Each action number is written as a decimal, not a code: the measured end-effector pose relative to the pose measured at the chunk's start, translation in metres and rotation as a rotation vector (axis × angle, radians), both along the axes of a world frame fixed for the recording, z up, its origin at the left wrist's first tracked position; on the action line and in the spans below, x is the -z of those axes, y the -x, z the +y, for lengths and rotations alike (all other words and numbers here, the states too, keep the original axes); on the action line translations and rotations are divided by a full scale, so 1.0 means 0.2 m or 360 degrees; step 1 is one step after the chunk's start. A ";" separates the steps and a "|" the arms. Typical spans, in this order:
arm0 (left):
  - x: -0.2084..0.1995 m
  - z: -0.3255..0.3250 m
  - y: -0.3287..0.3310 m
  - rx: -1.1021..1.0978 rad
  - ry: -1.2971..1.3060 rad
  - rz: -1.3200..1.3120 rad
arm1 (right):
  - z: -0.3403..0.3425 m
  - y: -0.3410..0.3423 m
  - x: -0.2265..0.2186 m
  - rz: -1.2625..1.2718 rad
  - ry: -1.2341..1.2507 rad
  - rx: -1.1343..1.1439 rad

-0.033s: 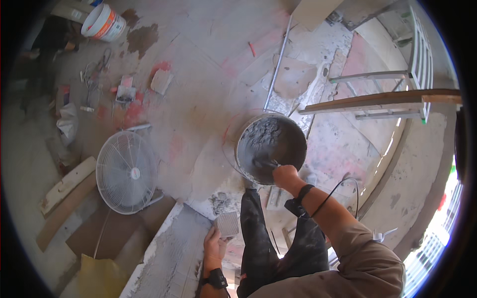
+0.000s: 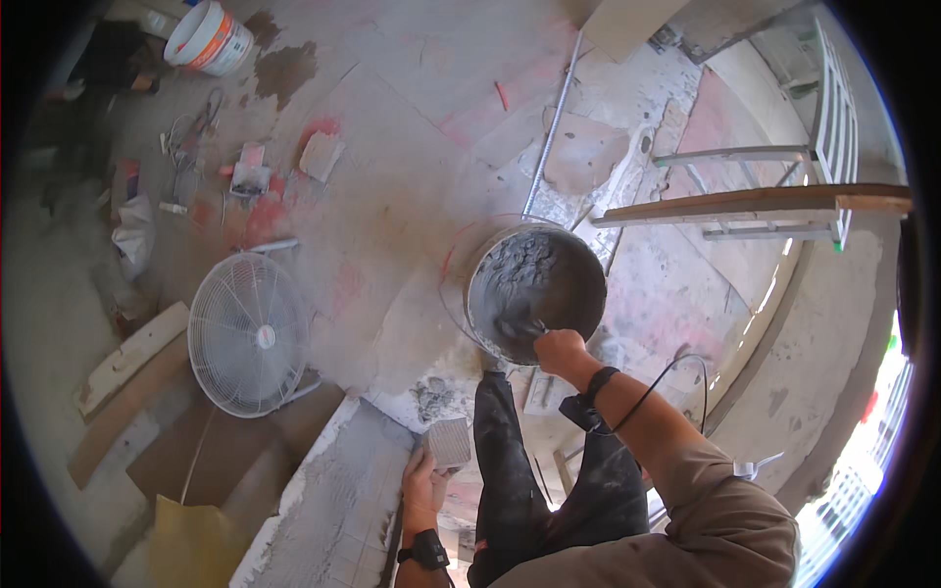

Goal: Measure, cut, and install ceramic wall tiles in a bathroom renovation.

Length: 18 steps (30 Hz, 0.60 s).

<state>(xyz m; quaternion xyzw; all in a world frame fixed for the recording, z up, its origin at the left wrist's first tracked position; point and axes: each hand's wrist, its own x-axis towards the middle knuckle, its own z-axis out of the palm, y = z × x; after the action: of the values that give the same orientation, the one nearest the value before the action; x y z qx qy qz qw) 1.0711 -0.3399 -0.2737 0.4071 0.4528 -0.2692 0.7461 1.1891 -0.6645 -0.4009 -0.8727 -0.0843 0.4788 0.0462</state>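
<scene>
A round bucket [image 2: 471, 328] of wet grey mortar [image 2: 520, 269] stands on the floor in front of me. My right hand [image 2: 562, 352] is closed round the handle of a trowel [image 2: 537, 326] at the bucket's near rim. The trowel's blade is coated and partly hidden in the mortar. Lower left, my left hand [image 2: 421, 482] grips a small square tile [image 2: 450, 443] by its edge, its ribbed face showing. That hand is beside a low ledge [image 2: 343, 490] smeared with grey mortar and partly faced with tiles.
A round caged fan [image 2: 248, 333] stands to the left, near boards [image 2: 132, 358]. A wooden plank [image 2: 745, 203] and a ladder [image 2: 833, 137] reach in from the right. Beyond the bucket lies a metal rod [image 2: 552, 122]. A white pail [image 2: 209, 39] sits far left.
My right hand and the trowel have shifted very slightly left at the bucket's rim. The left hand keeps its hold on the tile. The whole view has moved a little.
</scene>
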 end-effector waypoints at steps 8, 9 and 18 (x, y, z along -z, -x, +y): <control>-0.10 -0.32 0.06 -0.0221 -0.0105 -0.0098 | -0.36 -0.19 -0.20 0.0090 -0.0493 -0.0203; -0.12 -0.36 0.06 -0.0208 -0.0089 -0.0112 | -0.45 -0.17 -0.24 0.0075 -0.0648 -0.0136; -0.37 -0.77 -0.25 -0.0226 0.0174 -0.0484 | -0.54 0.21 -1.27 -0.0885 -0.1376 0.0299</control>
<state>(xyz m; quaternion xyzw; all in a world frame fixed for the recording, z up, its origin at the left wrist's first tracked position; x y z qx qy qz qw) 1.1215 -0.4934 -0.1996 0.3690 0.3471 -0.1752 0.8442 1.1462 -0.7718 -0.1471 -0.8719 -0.2046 0.1441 0.4208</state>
